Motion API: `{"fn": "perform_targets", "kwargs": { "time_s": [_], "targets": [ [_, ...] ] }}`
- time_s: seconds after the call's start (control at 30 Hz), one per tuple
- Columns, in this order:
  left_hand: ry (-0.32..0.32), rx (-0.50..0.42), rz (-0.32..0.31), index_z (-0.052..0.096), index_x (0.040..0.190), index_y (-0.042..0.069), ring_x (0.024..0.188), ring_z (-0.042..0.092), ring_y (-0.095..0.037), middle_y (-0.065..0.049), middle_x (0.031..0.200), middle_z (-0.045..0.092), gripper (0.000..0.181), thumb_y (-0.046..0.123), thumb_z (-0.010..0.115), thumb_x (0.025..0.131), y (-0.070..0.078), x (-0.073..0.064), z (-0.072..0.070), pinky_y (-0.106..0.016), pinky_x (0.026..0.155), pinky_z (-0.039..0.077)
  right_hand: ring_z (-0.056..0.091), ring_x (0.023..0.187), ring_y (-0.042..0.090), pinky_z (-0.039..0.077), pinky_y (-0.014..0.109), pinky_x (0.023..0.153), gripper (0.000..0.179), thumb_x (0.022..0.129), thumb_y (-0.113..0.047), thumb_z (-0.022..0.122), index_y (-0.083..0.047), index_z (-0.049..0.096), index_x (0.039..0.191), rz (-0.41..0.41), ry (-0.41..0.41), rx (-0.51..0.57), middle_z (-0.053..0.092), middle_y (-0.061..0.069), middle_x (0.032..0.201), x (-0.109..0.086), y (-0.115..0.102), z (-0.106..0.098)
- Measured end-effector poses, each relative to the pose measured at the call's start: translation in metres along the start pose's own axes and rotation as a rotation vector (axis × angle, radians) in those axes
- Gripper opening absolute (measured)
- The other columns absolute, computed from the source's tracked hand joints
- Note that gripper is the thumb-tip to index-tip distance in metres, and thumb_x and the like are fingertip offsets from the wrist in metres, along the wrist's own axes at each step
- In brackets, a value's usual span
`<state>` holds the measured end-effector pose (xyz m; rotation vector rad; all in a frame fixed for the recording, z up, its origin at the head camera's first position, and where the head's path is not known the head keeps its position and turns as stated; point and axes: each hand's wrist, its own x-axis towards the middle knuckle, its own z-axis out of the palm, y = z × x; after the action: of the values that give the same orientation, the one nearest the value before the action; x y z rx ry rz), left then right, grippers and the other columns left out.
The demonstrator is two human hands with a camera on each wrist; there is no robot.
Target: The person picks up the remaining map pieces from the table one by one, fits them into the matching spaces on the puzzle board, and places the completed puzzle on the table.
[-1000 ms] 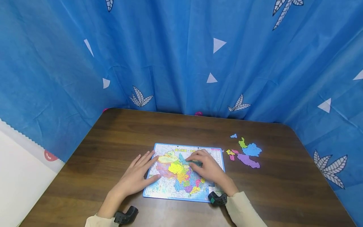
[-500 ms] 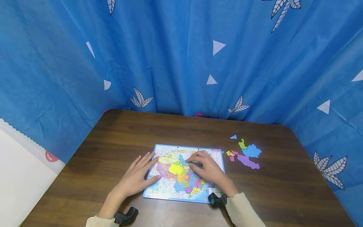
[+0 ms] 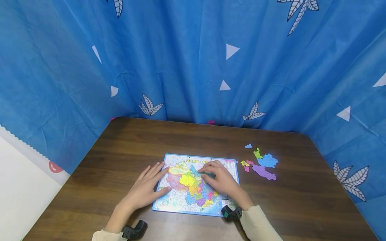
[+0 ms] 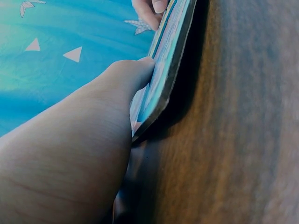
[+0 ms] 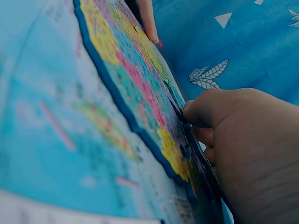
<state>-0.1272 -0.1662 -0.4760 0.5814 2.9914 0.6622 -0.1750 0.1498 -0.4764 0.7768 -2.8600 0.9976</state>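
A map puzzle board [image 3: 172, 203] with a blue rim lies on the table, most of its coloured pieces fitted together. My left hand [image 3: 146, 189] rests with spread, straight fingers over the board's left edge; its thumb [image 4: 140, 70] touches the board's face in the left wrist view. My right hand [image 3: 221, 179] pinches a long teal puzzle piece [image 3: 194, 170] at the upper middle of the map, thumb and fingers bent round its right part. That part of the piece is mostly hidden under the hand. In the right wrist view, the thumb [image 5: 201, 112] is right at the map's surface.
Loose pieces lie right of the board: a large blue one [image 3: 267, 160], a purple one [image 3: 263, 171], a green one [image 3: 257, 153], a small blue one [image 3: 248, 146], a yellow one [image 3: 244, 163] and small pink ones [image 3: 247, 169]. A blue curtain [image 3: 193, 67] hangs behind the table [image 3: 135, 134].
The head view has tilted up slightly, so the scene sits a little lower. Both hands and the teal puzzle piece keep nearly the same place on the board.
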Motion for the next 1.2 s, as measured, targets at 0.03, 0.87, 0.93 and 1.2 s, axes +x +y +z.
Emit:
{"fn": "perform_targets", "kwargs": {
  "time_s": [0.03,0.87,0.93,1.2],
  "targets": [
    [-0.004,0.001,-0.005,0.036,0.149,0.028,0.149,0.018,-0.024,0.003,0.161,0.021,0.077,0.069,0.05,0.086,0.0,0.0,0.0001,-0.052,0.12,0.011,0.05,0.112,0.005,0.049,0.038,0.096,0.02,0.089,-0.032,0.069,-0.037,0.071,0.108,0.005,0.0,-0.002,0.061,-0.021,0.112,-0.0003,0.0,0.0002],
    [-0.007,0.005,-0.026,0.036,0.149,0.028,0.149,0.019,-0.026,0.002,0.16,0.023,0.078,0.068,0.052,0.085,-0.0008,-0.0005,0.0008,-0.053,0.119,0.012,0.05,0.118,0.008,0.048,0.043,0.098,0.019,0.09,-0.035,0.067,-0.038,0.07,0.109,0.021,0.012,-0.026,0.061,-0.02,0.117,-0.0037,-0.0024,0.0014],
    [-0.002,0.011,-0.023,0.037,0.149,0.028,0.149,0.019,-0.026,0.002,0.16,0.023,0.078,0.068,0.052,0.085,-0.001,-0.0005,0.0008,-0.052,0.12,0.012,0.05,0.117,0.007,0.048,0.042,0.099,0.019,0.09,-0.034,0.067,-0.038,0.07,0.108,0.027,0.013,-0.029,0.061,-0.02,0.116,-0.0037,-0.0023,0.0018],
    [0.006,0.011,0.003,0.036,0.15,0.027,0.149,0.019,-0.024,0.003,0.161,0.022,0.077,0.069,0.051,0.086,-0.0014,-0.0009,0.0011,-0.051,0.12,0.012,0.049,0.118,0.008,0.047,0.043,0.1,0.019,0.09,-0.032,0.067,-0.038,0.071,0.108,0.039,0.009,-0.016,0.061,-0.02,0.116,-0.0028,-0.0011,0.0031]
  ]
}}
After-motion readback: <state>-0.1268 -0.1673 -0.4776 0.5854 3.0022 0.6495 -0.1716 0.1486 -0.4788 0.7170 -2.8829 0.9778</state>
